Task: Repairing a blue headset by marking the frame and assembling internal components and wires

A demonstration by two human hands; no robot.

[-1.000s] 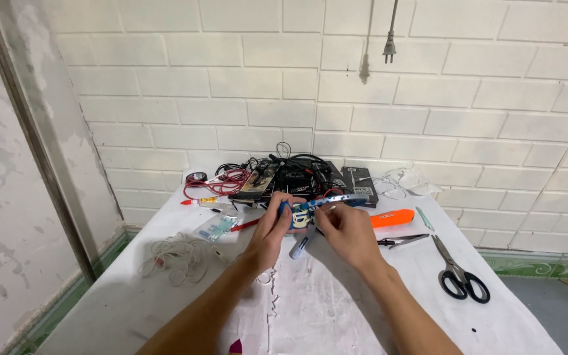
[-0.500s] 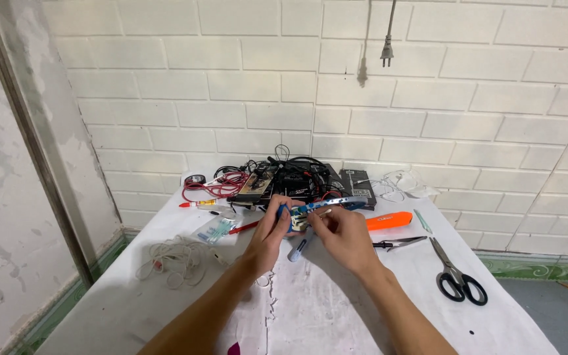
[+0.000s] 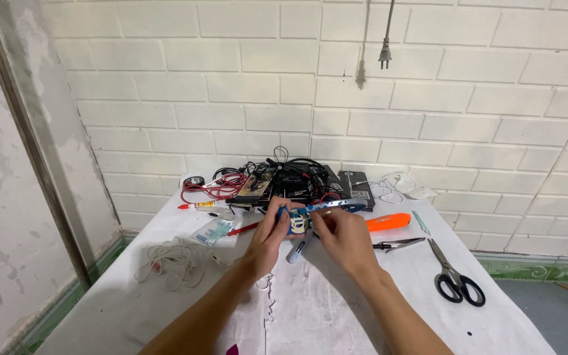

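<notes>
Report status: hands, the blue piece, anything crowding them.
Left hand and right hand both pinching the blue strip, raised off the table. Marker lies below; orange tool beside right hand.

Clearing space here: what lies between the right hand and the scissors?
In the head view, small pliers lie between the right hand and the scissors.

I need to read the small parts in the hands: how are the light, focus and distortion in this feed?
Head view: even, soft light, no glare on the white table, faint shadows only. The left hand and right hand hold a blue tool, sharp enough in outline, its small parts too tiny to read. Wide-angle lens bends the brick wall lines near the edges.
</notes>
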